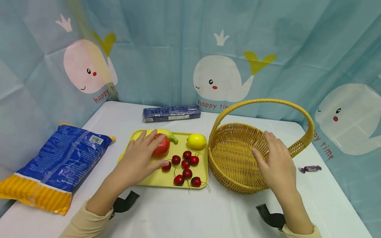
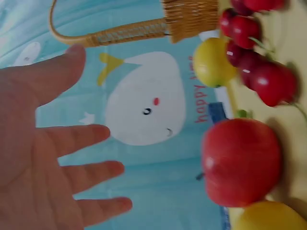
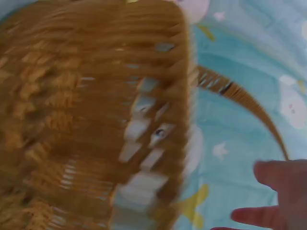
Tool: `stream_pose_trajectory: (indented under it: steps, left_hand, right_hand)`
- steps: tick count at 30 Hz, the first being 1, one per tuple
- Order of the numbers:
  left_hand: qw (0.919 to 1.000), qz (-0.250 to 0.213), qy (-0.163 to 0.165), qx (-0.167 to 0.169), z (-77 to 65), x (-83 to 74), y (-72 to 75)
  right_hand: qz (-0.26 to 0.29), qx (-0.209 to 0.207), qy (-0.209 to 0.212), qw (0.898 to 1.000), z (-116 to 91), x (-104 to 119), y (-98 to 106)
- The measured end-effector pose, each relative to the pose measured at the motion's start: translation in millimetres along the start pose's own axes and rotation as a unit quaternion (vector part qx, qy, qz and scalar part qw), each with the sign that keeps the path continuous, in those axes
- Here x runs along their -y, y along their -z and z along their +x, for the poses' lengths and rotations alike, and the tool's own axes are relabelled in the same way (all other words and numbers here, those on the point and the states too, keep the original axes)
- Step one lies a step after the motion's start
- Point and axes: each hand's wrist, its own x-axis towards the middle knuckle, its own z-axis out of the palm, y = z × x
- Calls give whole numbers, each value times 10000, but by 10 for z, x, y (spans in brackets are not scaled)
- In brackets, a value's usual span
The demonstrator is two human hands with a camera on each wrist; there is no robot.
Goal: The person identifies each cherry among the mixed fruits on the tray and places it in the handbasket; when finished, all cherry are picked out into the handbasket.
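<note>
My left hand (image 1: pixel 140 162) hovers over the left side of a yellow tray (image 1: pixel 160 180), fingers spread and holding nothing. Partly behind its fingers are a red apple (image 1: pixel 161 145) and a banana (image 1: pixel 170 136). A lemon (image 1: pixel 196 141) lies at the tray's back right corner, with several dark red cherries (image 1: pixel 187 173) in front of it. My right hand (image 1: pixel 278 162), thumb apart and nothing in its grasp, is over the right side of a wicker basket (image 1: pixel 232 158). In the right wrist view, the basket's woven side (image 3: pixel 96 110) fills the left, blurred, and the hand shows only partly.
A blue and orange bag (image 1: pixel 68 158) lies at the left. Behind the tray is a flat dark blue package (image 1: pixel 172 113). Right of the basket lies a purple wrapped candy (image 1: pixel 310 169). The basket's tall handle (image 1: pixel 265 100) arches up. A whale-print curtain (image 1: pixel 166 66) encloses the table.
</note>
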Motion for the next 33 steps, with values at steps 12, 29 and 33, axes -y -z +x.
stream_pose_trajectory:
  steps: [12,29,33]
  left_hand:
    - [9950,-939,-193,-264,-81,124,-245]
    - [9976,-620,-185,255,73,129,-604]
    - [9979,-549,-136,327,101,136,-644]
  right_hand:
    - [905,-2363,-923,9630,-208,-612,-98]
    - [1736,-2,-2820,9436,-154,-1021,-306]
    - [2126,287,-2805,9356,-144,-1063,-325]
